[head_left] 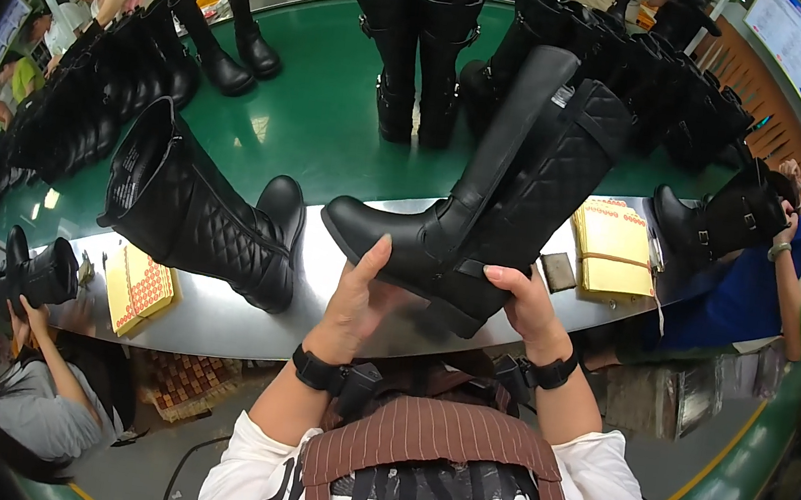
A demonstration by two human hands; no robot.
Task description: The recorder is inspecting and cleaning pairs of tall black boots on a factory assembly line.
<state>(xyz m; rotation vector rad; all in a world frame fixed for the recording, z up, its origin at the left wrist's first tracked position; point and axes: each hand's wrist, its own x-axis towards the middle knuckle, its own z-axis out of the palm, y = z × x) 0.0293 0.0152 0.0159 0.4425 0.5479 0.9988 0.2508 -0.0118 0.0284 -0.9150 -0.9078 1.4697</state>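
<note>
Between my hands is a tall black boot [554, 184] with a quilted shaft, tilted so its toe points left and its top leans away to the right. My left hand [360, 297] grips it under the forefoot, thumb up on the side of the toe part. My right hand [528, 311] holds the heel end, its thumb pressed near the ankle strap. The fingers beneath the sole are mostly hidden. To the left, another quilted black boot [216, 207] lies tilted on the metal table edge [330, 336], its opening facing left.
Stacks of yellow cards [613, 246] and yellow-and-red cards [138, 290] lie on the metal edge, with a small dark block [558, 271] nearby. Many black boots stand across the green tabletop [305, 128]. Co-workers at both sides handle boots, one wearing a blue apron [729, 305].
</note>
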